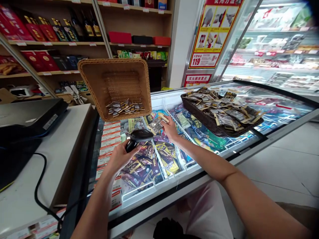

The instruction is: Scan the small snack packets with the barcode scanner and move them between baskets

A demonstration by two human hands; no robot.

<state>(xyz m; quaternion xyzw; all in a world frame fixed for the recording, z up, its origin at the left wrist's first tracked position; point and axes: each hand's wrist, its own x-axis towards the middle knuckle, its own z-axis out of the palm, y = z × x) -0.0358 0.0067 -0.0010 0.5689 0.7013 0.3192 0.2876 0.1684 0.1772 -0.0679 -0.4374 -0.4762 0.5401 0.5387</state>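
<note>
My left hand (122,156) is closed round the handle of a black handheld barcode scanner (141,135), held above the glass-topped freezer. Just to the right, my right hand (170,128) pinches a small snack packet (156,125) close to the scanner's head. Behind both hands, a light brown wicker basket (126,79) stands tilted with its opening towards me, and several packets (124,108) lie along its lower side. A dark brown wicker basket (206,121) heaped with similar packets (221,106) rests on the freezer at the right.
Ice cream packs fill wire compartments inside the freezer (179,184). Price labels (108,144) run along its left side. A white counter (67,132) with a dark device and a black cable (40,179) is at the left. Shelves (99,43) and a lit display fridge (276,49) stand behind.
</note>
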